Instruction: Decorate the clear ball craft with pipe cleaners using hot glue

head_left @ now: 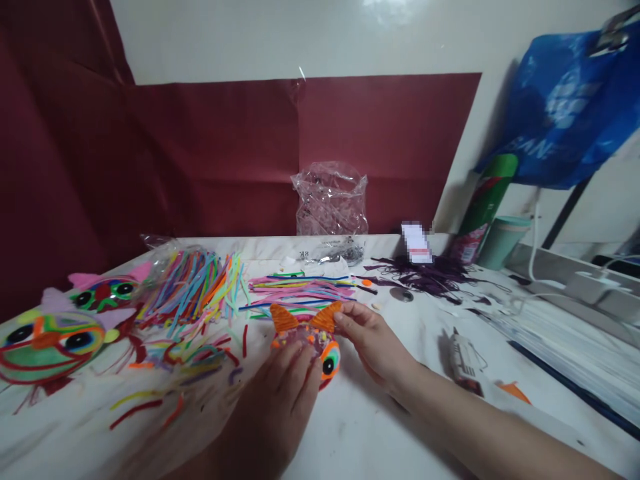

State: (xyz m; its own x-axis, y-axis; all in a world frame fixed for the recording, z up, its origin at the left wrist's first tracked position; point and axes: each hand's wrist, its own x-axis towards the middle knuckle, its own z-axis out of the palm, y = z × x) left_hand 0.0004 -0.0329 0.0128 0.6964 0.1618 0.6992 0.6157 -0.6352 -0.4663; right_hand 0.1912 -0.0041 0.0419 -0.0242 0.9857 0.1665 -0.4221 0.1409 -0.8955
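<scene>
A small craft mask [327, 359] with two orange ears and a black-and-orange eye lies on the white table [360, 427]. My left hand [283, 390] rests flat on the mask's face, fingers stretched out and pressing it down. My right hand [370, 340] pinches the mask's right orange ear [325, 317] between thumb and fingertips. The left orange ear [283, 318] stands free.
Two finished colourful masks [50, 340] lie at the far left. Piles of coloured pipe cleaners [200, 287] spread behind the mask. A glue gun [465, 360] lies to the right, near dark purple strands [430, 275]. A crumpled clear bag [330, 200] and a blue bag [565, 107] stand behind.
</scene>
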